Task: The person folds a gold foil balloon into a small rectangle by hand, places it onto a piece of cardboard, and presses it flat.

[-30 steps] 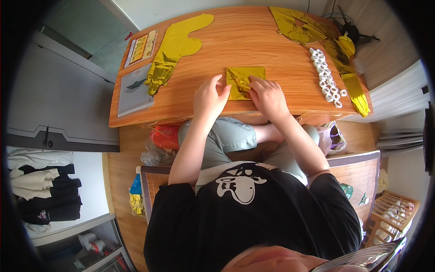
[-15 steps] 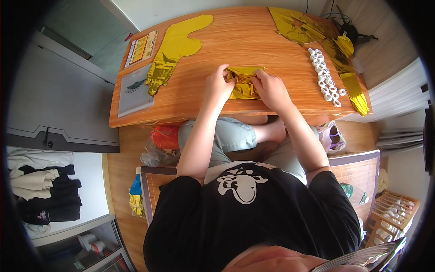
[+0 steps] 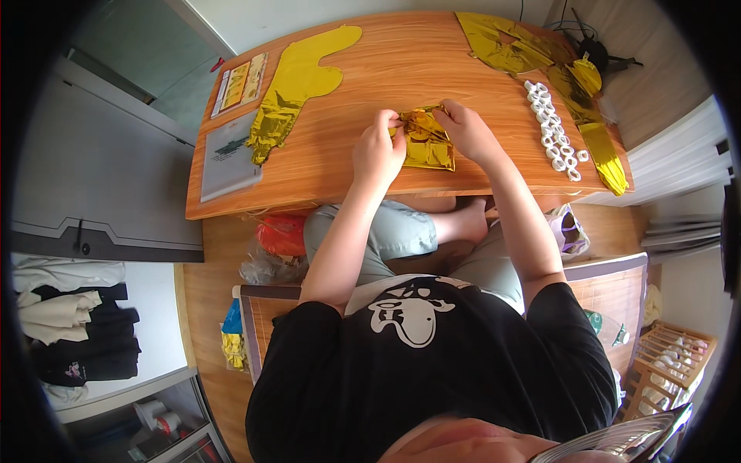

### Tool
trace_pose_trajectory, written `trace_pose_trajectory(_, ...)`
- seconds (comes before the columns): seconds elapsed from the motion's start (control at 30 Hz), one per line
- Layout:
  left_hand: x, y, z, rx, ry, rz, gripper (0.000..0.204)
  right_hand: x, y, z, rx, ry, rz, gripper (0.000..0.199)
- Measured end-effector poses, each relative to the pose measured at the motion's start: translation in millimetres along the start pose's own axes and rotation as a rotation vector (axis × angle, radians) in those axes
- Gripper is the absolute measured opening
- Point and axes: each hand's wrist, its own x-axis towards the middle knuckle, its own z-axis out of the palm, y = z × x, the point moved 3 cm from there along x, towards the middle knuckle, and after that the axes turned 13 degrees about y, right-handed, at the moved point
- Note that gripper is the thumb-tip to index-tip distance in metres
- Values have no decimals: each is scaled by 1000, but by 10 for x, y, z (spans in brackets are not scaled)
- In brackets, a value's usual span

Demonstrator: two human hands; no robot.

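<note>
Near the front edge of the wooden table (image 3: 401, 69), a folded gold foil balloon (image 3: 429, 150) is between my hands. My left hand (image 3: 378, 147) pinches its left edge, fingertips at the upper left corner. At the far right corner, my right hand (image 3: 468, 136) has thumb and fingers closed on the foil. The foil is creased and shiny, its near edge low over the tabletop; whether it touches the wood I cannot tell. Another flat gold foil balloon (image 3: 305, 73), with rounded lobes and a crumpled lower end, lies to the left.
More gold foil balloons (image 3: 513, 46) stretch along the right side. Beside them run several small white rolls (image 3: 549, 127). A printed card (image 3: 239, 85) and a translucent plastic sleeve (image 3: 231, 158) lie at the left edge. A black device (image 3: 594, 52) with cables stands in the far right corner.
The folded foil has shifted slightly right and turned, its far right corner raised. My right hand has moved farther from me; my left hand has slid a little to the right.
</note>
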Motion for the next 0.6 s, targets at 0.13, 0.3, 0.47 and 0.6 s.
trace_pose_trajectory(0.13,-10,74,-6,44,48,121,34,17,15,10,4,0,0,31)
trace_pose_trajectory(0.3,-10,103,-10,98,-3,126,32,6,-7,16,-20,7,-75,34)
trace_pose_trajectory(0.47,-5,53,-29,72,-156,-50,35,-216,-58,13,-26,-21,-159,29)
trace_pose_trajectory(0.6,-33,-33,-51,-28,-68,-24,43,-465,-47,122,-141,58,-381,19)
